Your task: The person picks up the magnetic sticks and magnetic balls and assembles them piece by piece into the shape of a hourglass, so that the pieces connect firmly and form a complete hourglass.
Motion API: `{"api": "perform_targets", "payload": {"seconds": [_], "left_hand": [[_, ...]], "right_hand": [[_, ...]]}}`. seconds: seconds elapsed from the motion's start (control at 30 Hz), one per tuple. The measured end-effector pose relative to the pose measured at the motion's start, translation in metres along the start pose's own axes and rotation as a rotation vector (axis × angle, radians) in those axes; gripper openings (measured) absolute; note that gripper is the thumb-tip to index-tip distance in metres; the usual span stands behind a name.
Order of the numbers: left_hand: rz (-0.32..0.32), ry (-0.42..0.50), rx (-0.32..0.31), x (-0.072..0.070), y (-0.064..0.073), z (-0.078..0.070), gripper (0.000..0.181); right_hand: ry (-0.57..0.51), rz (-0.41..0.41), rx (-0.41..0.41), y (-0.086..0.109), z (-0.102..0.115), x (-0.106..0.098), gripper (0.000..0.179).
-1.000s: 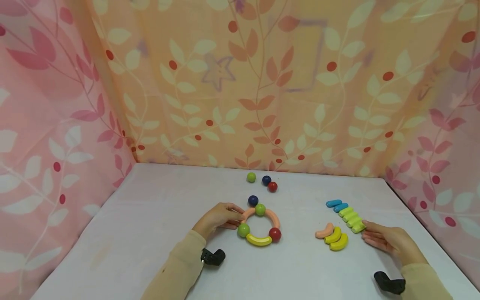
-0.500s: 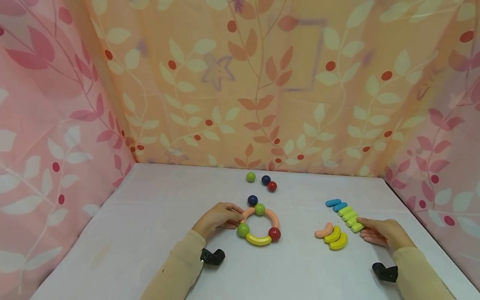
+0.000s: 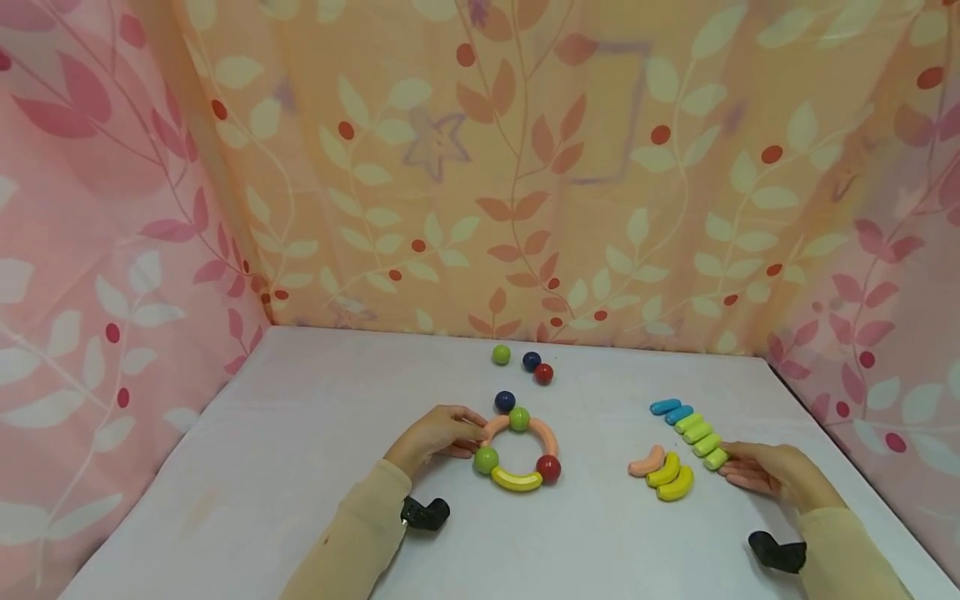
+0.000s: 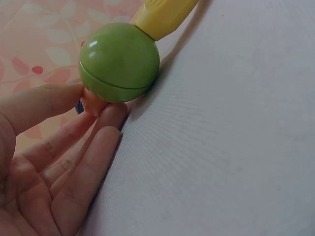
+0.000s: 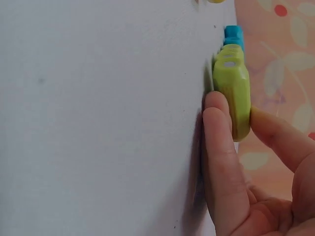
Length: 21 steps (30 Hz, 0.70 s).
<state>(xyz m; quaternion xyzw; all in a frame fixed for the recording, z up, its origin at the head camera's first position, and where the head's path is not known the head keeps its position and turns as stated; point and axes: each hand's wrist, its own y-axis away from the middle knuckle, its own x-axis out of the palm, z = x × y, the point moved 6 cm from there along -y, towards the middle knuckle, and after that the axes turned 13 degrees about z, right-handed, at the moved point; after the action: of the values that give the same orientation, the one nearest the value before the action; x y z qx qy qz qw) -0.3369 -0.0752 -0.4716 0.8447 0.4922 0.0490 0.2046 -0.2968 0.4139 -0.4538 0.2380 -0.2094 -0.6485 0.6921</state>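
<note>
A toy ring of curved sticks and balls lies on the table. My left hand pinches its orange curved stick between thumb and fingers, next to a green ball. That ball joins a yellow curved stick. A dark blue ball touches the ring's top green ball. At the right, my right hand pinches the nearest light green short stick by its end, thumb on one side, fingers on the other. Several light green sticks and two blue sticks form a slanting row.
One orange curved piece and two yellow curved pieces lie left of the row. At the back are a green ball, a dark blue ball and a red ball. Patterned curtains enclose the white table.
The right hand reached in over the light green sticks, then drew back to the nearest one's end. The green sticks now sit slightly more spread. The left hand has stayed put.
</note>
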Motion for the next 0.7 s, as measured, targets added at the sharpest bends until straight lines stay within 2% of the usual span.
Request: {"api": "perform_targets", "payload": {"seconds": [0.13,0.23,0.3,0.47,0.6,0.7], "left_hand": [[0.005,0.000,-0.002,0.000,0.000,0.001,0.031],[-0.001,0.002,0.002,-0.001,0.000,0.000,0.031],[-0.004,0.007,0.002,-0.002,0.000,0.000,0.031],[0.000,0.006,0.005,-0.003,0.000,0.000,0.030],[0.007,0.001,0.013,-0.001,0.001,0.000,0.031],[0.002,0.002,0.012,-0.001,0.001,0.000,0.032]], "right_hand": [[-0.037,0.064,-0.050,0.006,0.001,0.007,0.017],[0.011,0.128,-0.136,0.011,0.011,0.024,0.009],[0.094,0.148,-0.192,0.016,0.019,0.041,0.017],[0.282,0.129,-0.293,0.023,0.032,0.089,0.052],[0.381,0.120,-0.353,0.025,0.038,0.128,0.050],[0.438,0.102,-0.369,0.025,0.041,0.156,0.050]]}}
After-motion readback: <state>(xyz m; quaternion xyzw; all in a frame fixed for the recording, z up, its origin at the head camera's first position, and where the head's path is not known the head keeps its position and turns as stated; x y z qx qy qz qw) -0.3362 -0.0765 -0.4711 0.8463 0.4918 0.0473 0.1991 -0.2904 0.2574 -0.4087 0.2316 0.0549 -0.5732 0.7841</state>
